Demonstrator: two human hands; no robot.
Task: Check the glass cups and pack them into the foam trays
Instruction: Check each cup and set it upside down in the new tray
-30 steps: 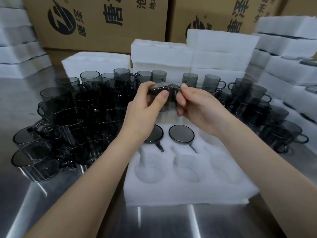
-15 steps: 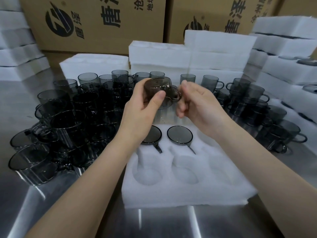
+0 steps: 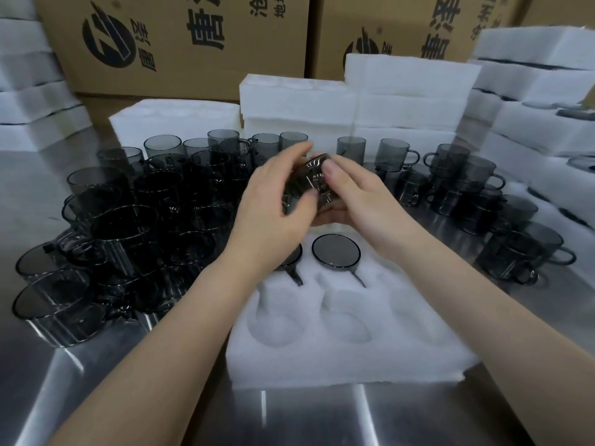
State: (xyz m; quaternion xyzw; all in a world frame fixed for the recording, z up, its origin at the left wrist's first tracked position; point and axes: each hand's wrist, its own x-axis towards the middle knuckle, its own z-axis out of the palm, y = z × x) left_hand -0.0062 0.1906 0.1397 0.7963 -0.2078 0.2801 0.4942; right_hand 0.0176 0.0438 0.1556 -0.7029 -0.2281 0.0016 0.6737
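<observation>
A smoky grey glass cup [image 3: 309, 181] is held on its side above the foam tray [image 3: 347, 349]. My left hand [image 3: 273, 214] grips it from the left with thumb and fingers round its wall. My right hand [image 3: 357, 194] holds it from the right, thumb pressed on the glass. Two cups sit in the tray's far pockets: one [image 3: 335, 251] fully visible, one [image 3: 291, 257] partly hidden under my left wrist. The near pockets are bare foam.
Several grey cups crowd the steel table at the left [image 3: 128, 226] and at the right [image 3: 502, 220]. White foam trays are stacked behind [image 3: 354, 104], at the far left [image 3: 29, 101] and at the right [image 3: 541, 91]. Cardboard boxes [image 3: 180, 43] stand at the back.
The cup has been turned from upright-tilted onto its side and lowered slightly. My right hand has closed in and now grips the cup with the left.
</observation>
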